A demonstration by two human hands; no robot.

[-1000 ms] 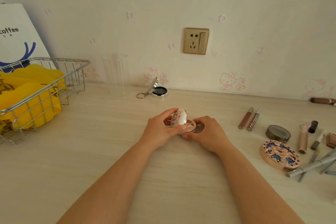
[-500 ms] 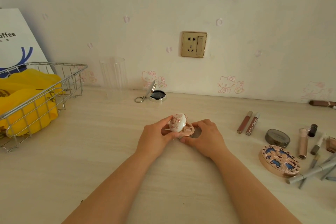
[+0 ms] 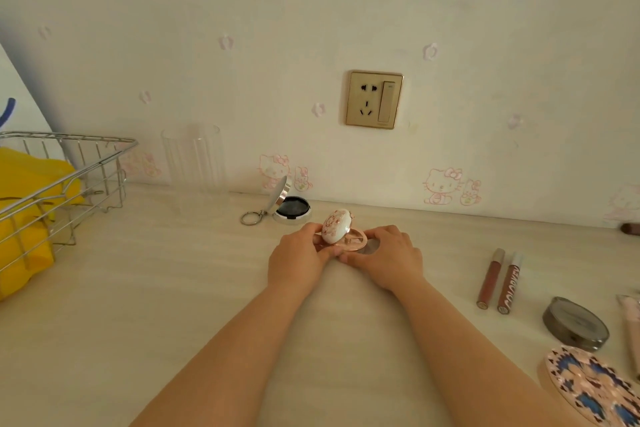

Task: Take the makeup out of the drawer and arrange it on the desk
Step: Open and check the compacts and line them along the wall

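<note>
At the far left a wire basket (image 3: 104, 163) holds something yellow (image 3: 31, 204), and a clear plastic cup (image 3: 194, 159) stands upright near the wall. Just right of it lies a small silver case (image 3: 292, 208) with its lid up and a key ring attached. In the middle of the desk (image 3: 138, 305) the left hand (image 3: 298, 262) and the right hand (image 3: 389, 258) both hold a round compact (image 3: 341, 234) low over the surface, fingers curled around its rose-gold base; its white patterned lid is tilted open (whether the base touches the desk I cannot tell). Further right lie two lip gloss tubes (image 3: 500, 279) side by side, then a dark round tin (image 3: 575, 322), and a patterned round palette (image 3: 595, 388) at the frame's lower edge.
</note>
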